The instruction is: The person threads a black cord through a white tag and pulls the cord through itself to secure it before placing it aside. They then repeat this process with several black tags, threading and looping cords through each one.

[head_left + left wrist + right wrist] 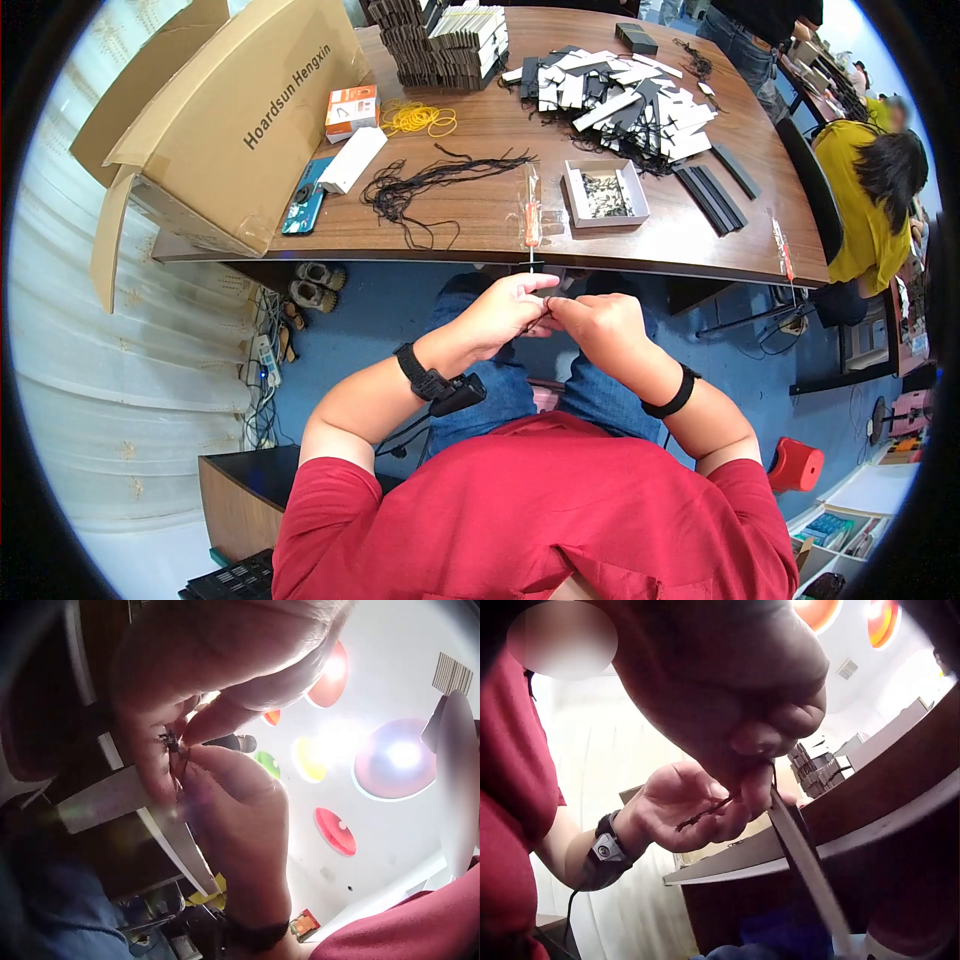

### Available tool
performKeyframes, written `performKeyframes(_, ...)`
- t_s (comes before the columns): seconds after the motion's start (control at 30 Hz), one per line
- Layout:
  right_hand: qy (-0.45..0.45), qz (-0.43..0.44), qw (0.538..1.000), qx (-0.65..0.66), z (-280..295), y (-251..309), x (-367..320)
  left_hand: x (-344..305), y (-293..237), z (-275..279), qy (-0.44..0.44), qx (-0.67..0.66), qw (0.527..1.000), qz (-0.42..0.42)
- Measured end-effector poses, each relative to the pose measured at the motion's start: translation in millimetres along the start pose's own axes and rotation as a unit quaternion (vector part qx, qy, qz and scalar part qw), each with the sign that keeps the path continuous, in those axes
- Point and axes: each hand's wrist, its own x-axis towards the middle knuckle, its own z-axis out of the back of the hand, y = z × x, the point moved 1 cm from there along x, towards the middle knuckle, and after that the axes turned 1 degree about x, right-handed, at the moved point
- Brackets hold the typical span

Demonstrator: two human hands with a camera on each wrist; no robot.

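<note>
Just off the table's front edge my two hands meet. My left hand (500,315) grips a thin black cord (705,814), whose knotted end lies across the palm in the right wrist view. Finger and thumb of my right hand (607,330) pinch the same cord, the other fingers curled in. A narrow white and black tag (808,862) hangs below the fingers on the cord. Close ahead, an orange-handled tool (531,222) lies taped on the table, its thin metal shaft jutting past the edge. The fingers partly hide the cord.
A heap of white and black tags with cords (620,100) covers the back right of the table (470,215). Around it are a white box of small black pieces (610,215), stacked tags (450,45), loose black cords (410,195), yellow bands (420,118) and a large carton (240,120).
</note>
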Motion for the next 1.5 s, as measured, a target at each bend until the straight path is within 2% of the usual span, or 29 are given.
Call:
performKeyframes(0.13, 0.005, -0.001, 1.0, -0.013, -1, -3, 2, 2, -1, 5, 0.033, -0.057, 0.997, 0.028)
performKeyframes(0.17, -0.013, -0.023, 0.999, 0.018, 0, -2, 3, 1, -3, 2, 0.028, -0.05, 0.998, 0.016)
performKeyframes(0.23, -0.048, -0.065, 0.994, 0.079, 6, 2, 5, 1, -2, 5, 0.027, 0.094, 0.993, -0.068)
performKeyframes(0.27, -0.048, -0.091, 0.986, 0.131, 10, 3, 7, 1, -2, 6, 0.025, 0.166, 0.98, -0.109)
performKeyframes(0.3, -0.048, -0.118, 0.975, 0.183, 15, 5, 9, -1, -4, 7, 0.013, 0.174, 0.978, -0.113)
performKeyframes(0.47, -0.055, -0.228, 0.902, 0.363, 27, 5, 13, -6, 0, 1, 0.0, 0.132, 0.976, -0.171)
performKeyframes(0.5, -0.092, -0.205, 0.892, 0.393, 18, 2, 12, -5, 3, 0, 0.001, 0.127, 0.974, -0.187)
performKeyframes(0.53, -0.093, -0.246, 0.838, 0.478, 15, -1, 9, -5, 3, -1, -0.014, 0.161, 0.962, -0.221)
performKeyframes(0.6, -0.092, -0.319, 0.701, 0.632, 14, -3, 9, -7, 0, -4, -0.045, 0.229, 0.929, -0.289)
performKeyframes(0.63, -0.079, -0.338, 0.688, 0.638, 18, -4, 10, -10, -8, -5, -0.043, 0.258, 0.922, -0.284)
performKeyframes(0.73, -0.108, -0.345, 0.754, 0.549, 25, 2, 16, -9, -15, -18, -0.049, 0.184, 0.911, -0.365)
performKeyframes(0.77, -0.119, -0.334, 0.783, 0.511, 28, 5, 17, -7, -15, -19, -0.056, 0.19, 0.91, -0.363)
performKeyframes(0.87, -0.128, -0.341, 0.736, 0.571, 32, 4, 17, 0, -12, -23, -0.114, 0.15, 0.881, -0.435)
performKeyframes(0.9, -0.121, -0.355, 0.667, 0.644, 30, 2, 19, -1, -16, -30, -0.106, 0.127, 0.869, -0.467)
performKeyframes(1.0, -0.09, -0.347, 0.444, 0.821, 25, 0, 20, 7, -8, -38, -0.085, 0.048, 0.868, -0.487)
performKeyframes(1.03, -0.081, -0.369, 0.417, 0.827, 26, 1, 22, 7, -6, -37, -0.068, 0.037, 0.879, -0.471)
performKeyframes(1.13, -0.061, -0.387, 0.337, 0.856, 27, -4, 21, 2, -13, -38, -0.096, 0.093, 0.851, -0.508)
performKeyframes(1.27, -0.047, -0.378, 0.288, 0.878, 29, 0, 21, 5, -9, -33, -0.146, 0.142, 0.833, -0.515)
performKeyframes(1.37, -0.006, -0.321, 0.381, 0.867, 30, -4, 21, 7, -7, -24, -0.134, 0.188, 0.833, -0.502)
performKeyframes(1.43, -0.025, -0.332, 0.633, 0.699, 39, -5, 23, 5, -7, -20, -0.126, 0.183, 0.859, -0.462)
performKeyframes(1.5, -0.065, -0.291, 0.828, 0.474, 43, -9, 20, 3, -9, -19, -0.101, 0.173, 0.882, -0.428)
